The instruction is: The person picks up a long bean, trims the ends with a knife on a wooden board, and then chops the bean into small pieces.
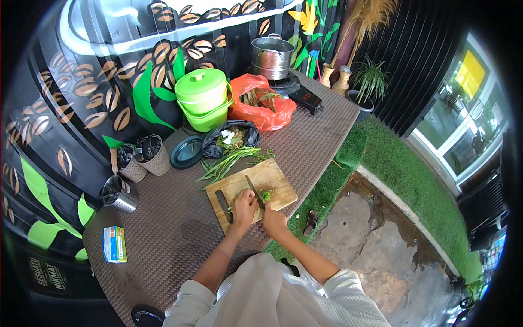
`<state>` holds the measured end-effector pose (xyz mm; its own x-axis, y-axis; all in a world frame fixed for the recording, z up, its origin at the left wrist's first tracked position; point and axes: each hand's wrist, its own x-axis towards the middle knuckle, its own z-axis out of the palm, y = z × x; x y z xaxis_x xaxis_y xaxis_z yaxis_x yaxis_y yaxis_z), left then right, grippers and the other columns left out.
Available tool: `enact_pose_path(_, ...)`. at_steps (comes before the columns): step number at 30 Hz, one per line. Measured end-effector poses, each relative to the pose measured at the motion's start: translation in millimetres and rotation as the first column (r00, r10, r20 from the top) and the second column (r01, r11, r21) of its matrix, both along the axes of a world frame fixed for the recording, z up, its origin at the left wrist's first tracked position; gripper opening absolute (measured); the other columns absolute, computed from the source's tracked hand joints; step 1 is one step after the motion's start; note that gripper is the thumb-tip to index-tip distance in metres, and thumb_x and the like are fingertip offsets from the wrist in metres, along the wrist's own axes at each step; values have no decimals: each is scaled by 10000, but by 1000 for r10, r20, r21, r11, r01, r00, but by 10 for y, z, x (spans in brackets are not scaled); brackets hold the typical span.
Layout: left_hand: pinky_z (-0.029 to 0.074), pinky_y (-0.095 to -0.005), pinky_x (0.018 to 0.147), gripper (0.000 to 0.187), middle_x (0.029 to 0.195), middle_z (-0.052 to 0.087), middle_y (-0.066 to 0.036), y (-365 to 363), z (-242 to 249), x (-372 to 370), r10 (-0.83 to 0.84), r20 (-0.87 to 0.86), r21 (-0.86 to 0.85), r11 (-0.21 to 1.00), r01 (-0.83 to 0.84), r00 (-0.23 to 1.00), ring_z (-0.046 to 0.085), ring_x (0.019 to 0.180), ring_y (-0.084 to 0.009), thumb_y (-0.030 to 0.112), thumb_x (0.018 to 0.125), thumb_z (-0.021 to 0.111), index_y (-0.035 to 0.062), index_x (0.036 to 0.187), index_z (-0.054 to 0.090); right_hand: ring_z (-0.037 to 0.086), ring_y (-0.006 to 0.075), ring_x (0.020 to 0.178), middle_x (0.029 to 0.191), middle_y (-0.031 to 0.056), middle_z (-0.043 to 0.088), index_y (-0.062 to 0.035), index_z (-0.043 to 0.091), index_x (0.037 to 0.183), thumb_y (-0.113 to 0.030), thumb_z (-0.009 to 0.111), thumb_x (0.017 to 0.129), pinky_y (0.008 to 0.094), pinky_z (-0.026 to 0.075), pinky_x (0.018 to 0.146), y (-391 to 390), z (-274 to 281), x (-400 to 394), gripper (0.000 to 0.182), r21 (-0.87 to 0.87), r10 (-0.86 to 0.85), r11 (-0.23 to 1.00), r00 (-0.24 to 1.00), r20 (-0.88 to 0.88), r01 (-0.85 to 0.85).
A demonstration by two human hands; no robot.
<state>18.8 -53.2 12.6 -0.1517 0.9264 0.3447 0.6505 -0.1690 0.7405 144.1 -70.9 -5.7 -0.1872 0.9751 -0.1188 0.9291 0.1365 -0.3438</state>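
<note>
A wooden cutting board (280, 182) with a slot handle lies near the table's front edge. My right hand (273, 220) is closed around the handle of a knife (251, 186), whose blade points away from me across the board. Right beside the blade, my left hand (245, 207) is closed with fingers bent over green stems, mostly hidden; a few thin ends show to its left. Chopped greens (265, 195) sit in a small heap to the right of the knife. Beyond the board lies a bunch of long green stalks (231, 163).
Behind the stalks stand a black bag of scraps (246, 136), a dark plate (187, 152), a lidded green bucket (202, 101), and a red plastic bag (278, 117). A steel pot (272, 57) sits on a stove (305, 100). Utensil holders (154, 158) and a small packet (114, 244) are left.
</note>
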Motion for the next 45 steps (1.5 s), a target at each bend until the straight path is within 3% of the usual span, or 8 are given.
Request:
enact_pose_path(3,497,-361,642,124,822,593,-127,47,76,-109,-100,105,45,994,96,989,628,744,-255,-42,751,628,-1,837,549,655,383,677,707,217,644,0,416,1027,-182,461,867,476,523,606,96,-4,82,247,37,6,999,1000,13,-7)
enact_pose_path(10,503,-282,677,153,823,672,-101,172,-146,-777,-177,336,-130,964,232,925,632,743,-164,-32,727,645,-21,879,655,659,361,672,720,199,652,8,418,1056,-217,481,875,466,526,578,68,105,152,296,45,41,998,999,20,-42)
enact_pose_path(16,497,-277,634,75,733,666,-128,17,-6,-899,-167,87,-334,924,187,982,646,709,-174,-40,716,641,-32,784,670,637,403,661,701,217,634,-10,403,1060,-255,496,888,502,509,589,-125,90,122,314,49,68,997,995,-73,-64)
enact_pose_path(19,495,-293,624,76,732,662,-133,-5,23,-878,-162,124,-352,915,195,979,649,684,-192,-46,715,633,-37,787,658,627,413,653,690,220,625,-22,392,1035,-241,505,886,513,499,584,-152,74,129,288,39,62,998,994,-93,-59)
enact_pose_path(26,489,-336,612,20,685,634,-150,37,-158,-887,-204,-64,-124,973,195,977,637,638,-249,-41,751,597,-41,763,613,625,408,634,678,218,622,-17,392,1003,-242,504,892,509,500,561,-290,125,105,275,105,76,992,992,-99,-66)
enact_pose_path(31,492,-328,619,27,705,628,-162,0,-2,-823,-3,107,-117,993,16,994,642,677,-245,-11,815,581,-36,811,570,623,413,632,668,222,620,-9,396,1008,-238,504,893,508,497,556,-485,163,108,278,52,25,998,989,-146,-17)
enact_pose_path(34,501,-304,639,60,758,650,-141,15,-38,-793,-55,246,-21,998,62,968,646,705,-214,1,828,593,-33,878,596,620,417,632,668,229,617,5,398,1017,-236,499,893,510,494,556,-533,164,-12,289,41,32,999,988,-154,-26)
enact_pose_path(45,529,-280,649,171,839,689,-122,-35,-88,-666,-59,163,-108,991,78,985,664,731,-170,30,813,648,-1,979,678,619,424,649,702,237,625,-16,399,1042,-271,479,902,517,492,592,-252,116,-125,302,25,27,999,973,-227,-22)
